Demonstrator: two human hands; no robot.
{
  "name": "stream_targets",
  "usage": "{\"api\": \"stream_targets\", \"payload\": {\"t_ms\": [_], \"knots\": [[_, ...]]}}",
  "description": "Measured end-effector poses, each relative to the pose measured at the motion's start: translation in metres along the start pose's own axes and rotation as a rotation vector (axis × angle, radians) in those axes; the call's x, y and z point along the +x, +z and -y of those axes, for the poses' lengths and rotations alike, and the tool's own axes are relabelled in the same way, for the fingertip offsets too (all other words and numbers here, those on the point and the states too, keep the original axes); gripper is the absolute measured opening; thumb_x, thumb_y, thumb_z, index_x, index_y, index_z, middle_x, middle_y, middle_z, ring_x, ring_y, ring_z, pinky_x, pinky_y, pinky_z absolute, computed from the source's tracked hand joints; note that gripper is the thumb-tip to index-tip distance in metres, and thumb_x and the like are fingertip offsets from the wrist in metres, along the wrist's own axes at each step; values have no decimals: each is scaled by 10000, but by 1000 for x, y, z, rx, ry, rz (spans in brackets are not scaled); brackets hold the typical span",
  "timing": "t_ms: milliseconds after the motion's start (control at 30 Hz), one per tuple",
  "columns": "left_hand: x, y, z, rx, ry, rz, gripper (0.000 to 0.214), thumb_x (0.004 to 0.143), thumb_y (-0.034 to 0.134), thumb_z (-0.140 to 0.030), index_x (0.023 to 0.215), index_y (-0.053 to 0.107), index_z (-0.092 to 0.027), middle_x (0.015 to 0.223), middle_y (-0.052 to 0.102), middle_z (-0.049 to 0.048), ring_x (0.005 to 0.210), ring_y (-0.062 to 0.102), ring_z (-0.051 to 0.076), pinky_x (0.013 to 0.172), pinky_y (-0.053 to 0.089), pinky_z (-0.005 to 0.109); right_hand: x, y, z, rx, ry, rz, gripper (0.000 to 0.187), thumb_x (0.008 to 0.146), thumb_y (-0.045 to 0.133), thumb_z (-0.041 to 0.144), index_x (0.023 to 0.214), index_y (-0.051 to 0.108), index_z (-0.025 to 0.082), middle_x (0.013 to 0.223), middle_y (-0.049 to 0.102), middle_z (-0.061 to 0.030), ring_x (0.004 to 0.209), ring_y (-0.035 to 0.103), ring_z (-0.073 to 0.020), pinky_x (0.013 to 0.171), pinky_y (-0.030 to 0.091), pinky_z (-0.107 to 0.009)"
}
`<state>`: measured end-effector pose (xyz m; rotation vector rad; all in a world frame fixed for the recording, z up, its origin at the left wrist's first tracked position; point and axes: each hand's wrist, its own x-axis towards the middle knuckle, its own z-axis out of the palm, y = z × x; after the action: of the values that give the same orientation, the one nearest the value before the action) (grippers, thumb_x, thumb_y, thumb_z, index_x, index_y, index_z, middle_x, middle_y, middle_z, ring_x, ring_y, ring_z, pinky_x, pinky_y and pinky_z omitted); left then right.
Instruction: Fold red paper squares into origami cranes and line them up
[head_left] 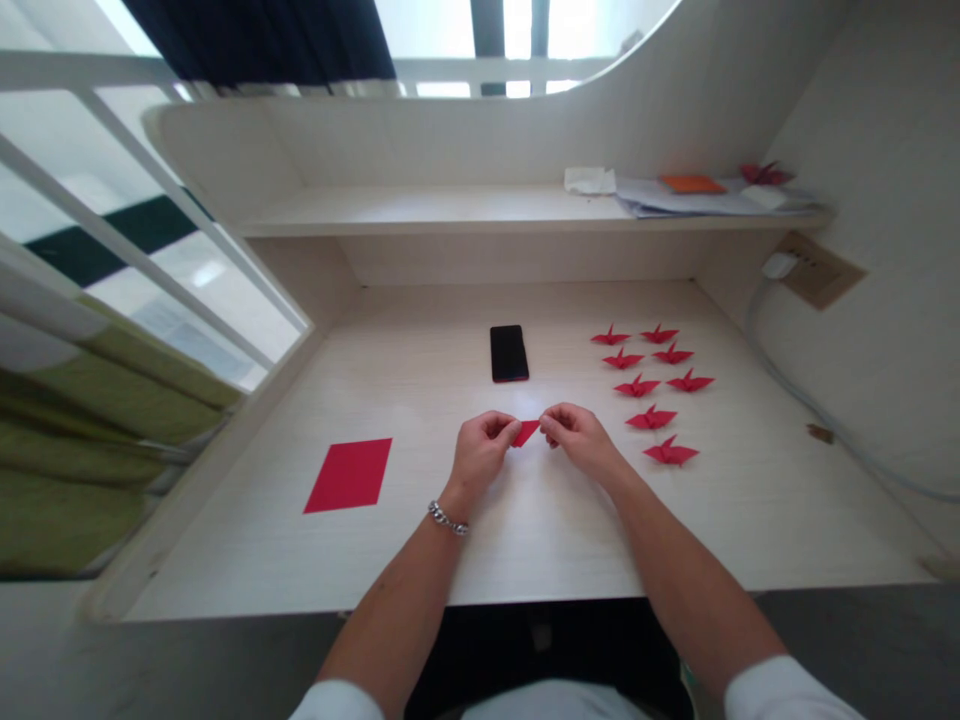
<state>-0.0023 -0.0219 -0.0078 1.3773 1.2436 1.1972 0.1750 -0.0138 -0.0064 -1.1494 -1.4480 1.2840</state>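
A small folded piece of red paper (526, 431) is pinched between my left hand (481, 449) and my right hand (576, 437), just above the middle of the pale wooden desk (525, 520). Both hands have fingers closed on the paper's two ends. My left wrist wears a metal bracelet (448, 518). To the right of my right hand lie several finished red paper cranes (651, 385) in two loose rows.
A flat red paper sheet (349, 475) lies at the left front. A black phone (508, 352) lies face up behind my hands. The shelf (450, 210) above holds papers and an orange item (691, 184). A white cable (810, 400) runs along the right wall.
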Motion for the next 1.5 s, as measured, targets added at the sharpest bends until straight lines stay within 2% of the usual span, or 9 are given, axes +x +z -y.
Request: {"api": "stream_targets", "payload": {"t_ms": [200,400,500,633,767,1000,1233,1400,1500], "knots": [[-1,2,-3,-76,-48,25,258,712,717,-377,706,688,-120,649,673,51,594,579,139,575,454,256,1,2,1,50,33,-23,231,735,654,381,690,581,167,568,561,25,508,495,-109,525,416,-247],[0,4,-1,-169,-143,95,303,684,742,-412,717,686,-116,668,687,69,593,596,141,572,464,259,3,-1,-2,103,86,-29,263,733,640,419,717,585,162,591,593,4,537,530,-122,563,448,-262],[-1,4,-1,-156,-144,155,309,700,728,-421,753,687,-119,697,689,71,615,606,146,583,472,260,2,-2,-1,-42,4,-58,219,776,593,378,717,584,168,590,581,9,548,514,-121,563,421,-252],[-4,8,-4,-57,-46,212,290,762,668,-417,778,685,-127,729,681,62,650,597,143,595,459,247,-4,-5,6,-302,-80,-41,157,799,560,310,737,613,176,626,593,9,590,509,-128,572,390,-244],[-6,8,-7,56,31,224,267,800,617,-392,770,682,-135,728,671,51,653,579,140,594,449,240,-7,-4,11,-387,-112,8,144,803,553,289,745,623,177,641,592,9,596,493,-128,566,373,-239],[-8,3,-8,176,83,269,174,790,569,-269,782,696,-150,726,682,36,631,576,136,589,442,235,-5,-7,10,-340,-59,116,130,781,564,272,737,629,169,623,579,13,579,485,-119,538,357,-226],[-3,-8,-6,225,57,255,136,738,567,-219,717,686,-158,633,655,18,572,564,130,537,417,227,0,-23,8,-177,16,59,161,749,588,312,718,623,158,579,553,20,543,484,-119,538,382,-241],[1,-13,-7,76,-1,151,122,742,596,-224,756,683,-140,660,661,37,602,591,138,577,462,243,1,-27,5,-133,-31,-49,185,773,573,331,722,622,159,578,550,17,543,480,-118,546,382,-248],[0,-6,-10,-53,-48,221,239,776,629,-326,883,699,-125,740,690,70,637,613,149,591,482,258,1,-21,5,-124,1,2,197,760,599,350,713,626,160,571,556,17,537,487,-119,534,384,-245]]}}
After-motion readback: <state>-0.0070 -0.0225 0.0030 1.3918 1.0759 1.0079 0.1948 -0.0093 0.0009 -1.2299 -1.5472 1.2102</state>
